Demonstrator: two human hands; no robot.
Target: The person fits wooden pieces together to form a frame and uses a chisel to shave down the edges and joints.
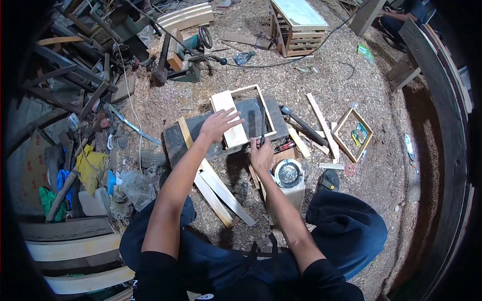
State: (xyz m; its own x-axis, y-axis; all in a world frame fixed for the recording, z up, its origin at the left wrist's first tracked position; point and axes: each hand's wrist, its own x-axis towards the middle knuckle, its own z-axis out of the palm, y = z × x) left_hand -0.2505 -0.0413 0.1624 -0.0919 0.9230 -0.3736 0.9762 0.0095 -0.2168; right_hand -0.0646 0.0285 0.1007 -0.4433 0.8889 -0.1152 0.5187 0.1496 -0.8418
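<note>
My left hand (217, 125) lies with spread fingers on a pale wooden board (226, 103), which rests over the left part of a rectangular wooden frame (266, 111). The frame sits on a dark, worn block (201, 133) in front of me. At the frame's near right corner, my right hand (261, 154) is wrapped round the handle of a long, thin dark tool (263, 123), whose shaft points away from me. A red and black tool (285, 146) lies just right of that hand.
Nearer me stands a post with a round metal dish (288, 173). A dark pipe (306, 125), loose strips (321, 120) and a small frame (353, 134) lie to the right. Ahead are a machine (188, 55) and a slatted crate (301, 35). A person (401, 22) is at upper right.
</note>
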